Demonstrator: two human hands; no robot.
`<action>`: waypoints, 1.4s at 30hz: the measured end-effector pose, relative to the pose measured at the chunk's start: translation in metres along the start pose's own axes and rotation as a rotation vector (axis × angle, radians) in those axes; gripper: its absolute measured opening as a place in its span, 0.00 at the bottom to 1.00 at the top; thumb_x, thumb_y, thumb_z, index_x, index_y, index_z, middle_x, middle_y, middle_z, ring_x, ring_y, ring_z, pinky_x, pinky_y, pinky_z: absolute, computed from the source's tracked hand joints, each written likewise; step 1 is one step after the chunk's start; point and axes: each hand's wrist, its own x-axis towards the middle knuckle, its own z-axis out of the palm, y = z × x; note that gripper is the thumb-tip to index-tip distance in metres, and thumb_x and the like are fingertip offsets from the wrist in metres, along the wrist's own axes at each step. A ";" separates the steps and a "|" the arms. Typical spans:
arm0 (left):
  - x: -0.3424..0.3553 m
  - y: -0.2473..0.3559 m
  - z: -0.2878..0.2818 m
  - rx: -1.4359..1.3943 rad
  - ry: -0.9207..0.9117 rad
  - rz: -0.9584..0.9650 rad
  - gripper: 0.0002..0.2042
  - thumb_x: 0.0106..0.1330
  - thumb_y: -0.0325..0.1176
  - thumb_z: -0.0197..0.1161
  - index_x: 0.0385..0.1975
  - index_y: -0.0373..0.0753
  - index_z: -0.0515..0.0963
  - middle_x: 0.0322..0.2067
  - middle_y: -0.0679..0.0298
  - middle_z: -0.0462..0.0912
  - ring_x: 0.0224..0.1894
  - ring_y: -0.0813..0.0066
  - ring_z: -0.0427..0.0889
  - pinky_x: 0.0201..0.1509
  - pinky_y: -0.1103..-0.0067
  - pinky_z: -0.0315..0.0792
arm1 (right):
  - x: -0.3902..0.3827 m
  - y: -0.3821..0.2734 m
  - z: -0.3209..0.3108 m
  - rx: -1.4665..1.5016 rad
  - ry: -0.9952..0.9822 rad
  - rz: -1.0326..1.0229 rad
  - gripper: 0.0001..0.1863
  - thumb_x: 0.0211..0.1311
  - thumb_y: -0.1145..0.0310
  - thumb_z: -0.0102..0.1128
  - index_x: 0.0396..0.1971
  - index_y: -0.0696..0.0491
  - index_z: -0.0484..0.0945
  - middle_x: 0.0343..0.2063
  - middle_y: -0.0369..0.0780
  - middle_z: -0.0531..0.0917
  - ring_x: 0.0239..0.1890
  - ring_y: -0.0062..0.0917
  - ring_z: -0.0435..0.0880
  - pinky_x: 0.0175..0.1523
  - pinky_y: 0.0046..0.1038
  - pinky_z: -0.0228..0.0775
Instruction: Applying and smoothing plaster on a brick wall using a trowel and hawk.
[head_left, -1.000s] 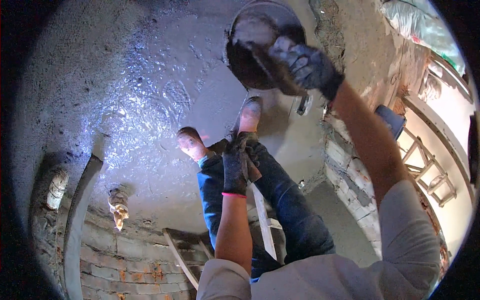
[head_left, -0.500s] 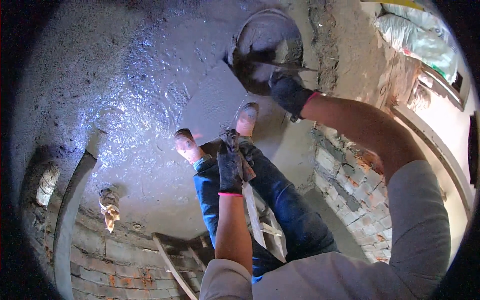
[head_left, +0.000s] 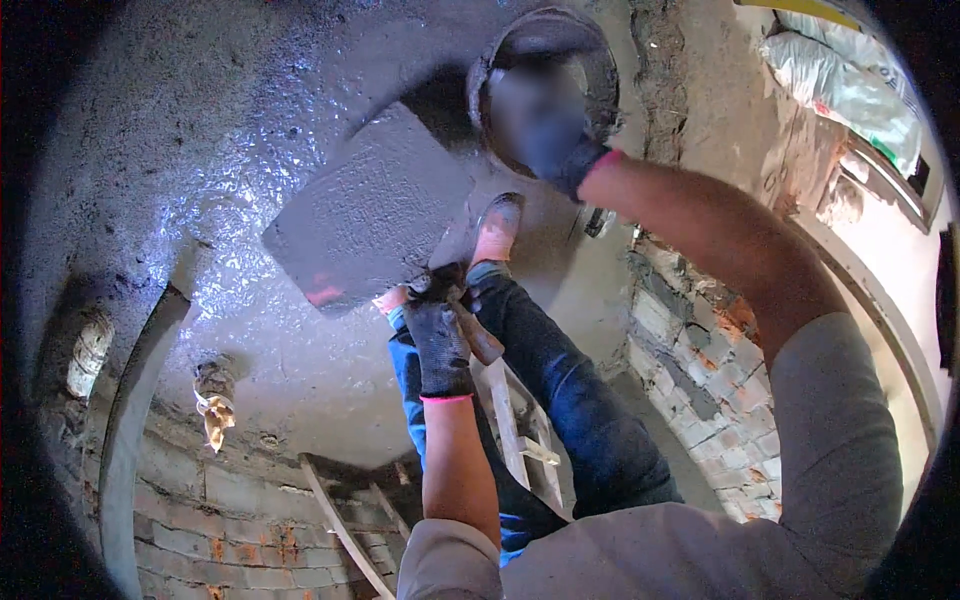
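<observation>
Gloved in dark fabric with a pink cuff, my left hand (head_left: pixel 440 345) is closed on the wooden handle (head_left: pixel 482 338) of a mortar board. The wide, roughly square board (head_left: pixel 375 205) tilts in front of my legs, its face coated in wet grey mortar. My right hand (head_left: pixel 568 158), in a matching glove, reaches over the near rim of a round bucket (head_left: pixel 480 85). It grips a trowel whose blade is lost in a blurred patch inside the bucket. The bucket's inner wall is smeared grey, and its contents are mostly hidden.
Wet, shiny grey mortar (head_left: pixel 235 215) covers a broad surface ahead. A ladder (head_left: pixel 515 430) stands below between my legs. Wrapped pipe stubs (head_left: pixel 215 405) and a grey bent pipe (head_left: pixel 140 400) are at left. Brickwork (head_left: pixel 690 365) and white sacks (head_left: pixel 845 90) lie right.
The mortar board has swung left and nearer, showing more of its coated face. My right hand has shifted slightly left and up at the bucket; the trowel edge visible before is now blurred.
</observation>
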 end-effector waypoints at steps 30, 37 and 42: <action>0.170 -0.022 -0.066 1.342 -0.575 0.395 0.16 0.52 0.42 0.64 0.37 0.39 0.77 0.35 0.47 0.82 0.41 0.44 0.80 0.45 0.57 0.75 | -0.001 0.061 0.047 0.257 0.449 0.169 0.14 0.54 0.59 0.59 0.27 0.56 0.84 0.28 0.51 0.83 0.32 0.43 0.83 0.43 0.42 0.73; 0.154 -0.005 -0.060 1.239 -0.510 0.312 0.15 0.52 0.38 0.62 0.39 0.40 0.79 0.36 0.46 0.83 0.42 0.43 0.81 0.46 0.57 0.75 | -0.094 0.026 -0.043 0.261 0.155 -0.024 0.16 0.56 0.58 0.60 0.35 0.57 0.80 0.32 0.50 0.83 0.38 0.46 0.81 0.49 0.45 0.71; 0.147 0.000 -0.056 1.241 -0.523 0.257 0.17 0.53 0.42 0.64 0.40 0.41 0.78 0.35 0.47 0.82 0.41 0.43 0.81 0.46 0.57 0.75 | -0.114 -0.020 -0.062 0.594 0.149 0.251 0.24 0.49 0.56 0.64 0.41 0.60 0.78 0.37 0.52 0.81 0.44 0.50 0.78 0.56 0.50 0.65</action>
